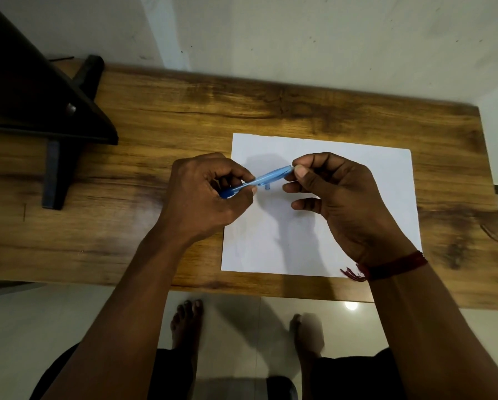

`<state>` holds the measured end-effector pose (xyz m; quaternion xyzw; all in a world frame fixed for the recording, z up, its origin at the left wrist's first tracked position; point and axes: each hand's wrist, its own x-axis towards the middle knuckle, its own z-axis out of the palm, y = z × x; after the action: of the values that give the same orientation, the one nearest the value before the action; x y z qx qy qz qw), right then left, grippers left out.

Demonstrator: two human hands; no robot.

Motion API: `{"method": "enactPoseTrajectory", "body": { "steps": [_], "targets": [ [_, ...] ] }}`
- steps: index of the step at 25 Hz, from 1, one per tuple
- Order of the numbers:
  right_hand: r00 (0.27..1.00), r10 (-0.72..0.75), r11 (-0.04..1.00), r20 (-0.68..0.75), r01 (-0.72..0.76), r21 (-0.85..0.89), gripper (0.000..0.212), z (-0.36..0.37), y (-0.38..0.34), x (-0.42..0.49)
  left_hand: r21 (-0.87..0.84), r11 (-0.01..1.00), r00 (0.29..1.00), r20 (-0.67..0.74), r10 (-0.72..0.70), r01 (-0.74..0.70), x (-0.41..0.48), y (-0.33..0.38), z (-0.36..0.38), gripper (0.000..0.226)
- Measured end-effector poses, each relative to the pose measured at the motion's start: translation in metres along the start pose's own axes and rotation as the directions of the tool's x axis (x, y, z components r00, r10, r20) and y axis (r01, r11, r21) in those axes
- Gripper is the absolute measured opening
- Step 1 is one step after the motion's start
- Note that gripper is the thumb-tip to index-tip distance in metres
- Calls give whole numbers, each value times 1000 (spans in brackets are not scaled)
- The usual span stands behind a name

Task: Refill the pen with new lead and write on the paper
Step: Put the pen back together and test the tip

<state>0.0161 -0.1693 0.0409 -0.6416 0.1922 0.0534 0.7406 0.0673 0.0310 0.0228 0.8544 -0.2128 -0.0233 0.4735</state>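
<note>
A light blue pen [266, 178] is held slantwise just above the left part of a white sheet of paper [357, 174]. My left hand [204, 194] grips its darker lower end. My right hand [343, 197] pinches its upper end between thumb and forefinger. A small blue part [268, 187] lies on the paper just under the pen. No loose lead is visible. The paper looks blank apart from shadows.
The paper lies on a wooden table [184, 116] against a pale wall. A dark stand with a black foot [54, 157] occupies the table's left end. My bare feet [187, 316] are on the tiled floor below the near table edge.
</note>
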Motion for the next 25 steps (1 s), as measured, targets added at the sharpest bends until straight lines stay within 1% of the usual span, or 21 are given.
{"method": "enactPoseTrajectory", "body": {
  "steps": [6,9,10,11,12,13,14,15,16,17,18,20,22,25],
  "targets": [
    [1000,28,999,13,-28,24,12,1,-4,-3,-24,1000,1000,9,-14,14,-2,0,-1,18],
    [999,-11,999,-37,13,48,15,7,-6,-3,-44,998,999,-8,-35,34,-2,1,-2,15],
    [996,-34,999,-78,37,35,16,9,-7,-2,-64,997,998,-24,-55,54,-2,1,-4,14],
    [989,-67,998,-134,64,-23,15,11,-7,0,-84,993,996,-44,-82,78,-2,1,-6,14],
    [974,-113,986,-195,87,-139,14,13,-6,1,-98,990,992,-64,-108,101,-2,1,-7,12],
    [954,-173,949,-244,96,-299,13,16,-3,3,-103,988,988,-81,-127,119,-1,1,-9,11],
    [935,-239,877,-263,92,-472,11,19,1,4,-104,986,986,-96,-139,129,-1,0,-11,9],
    [920,-300,774,-253,80,-628,12,24,6,4,-104,986,984,-106,-143,132,-1,-2,-13,8],
    [908,-347,666,-235,62,-744,14,30,11,3,-101,986,984,-111,-141,130,-1,-3,-14,7],
    [900,-373,581,-227,36,-813,18,37,16,1,-94,987,984,-111,-139,128,-1,-5,-14,6],
    [896,-379,528,-231,5,-849,22,44,20,1,-81,988,984,-109,-139,130,-1,-6,-14,6],
    [904,-353,488,-241,-42,-872,32,54,26,0,-20,988,982,-106,-154,153,-2,-8,-8,5],
    [914,-332,488,-235,-47,-872,34,58,29,0,54,986,984,-81,-156,161,-4,-9,0,7],
    [914,-336,486,-230,-41,-873,33,56,30,2,105,982,985,50,-163,157,-5,-13,4,10]
  ]
}}
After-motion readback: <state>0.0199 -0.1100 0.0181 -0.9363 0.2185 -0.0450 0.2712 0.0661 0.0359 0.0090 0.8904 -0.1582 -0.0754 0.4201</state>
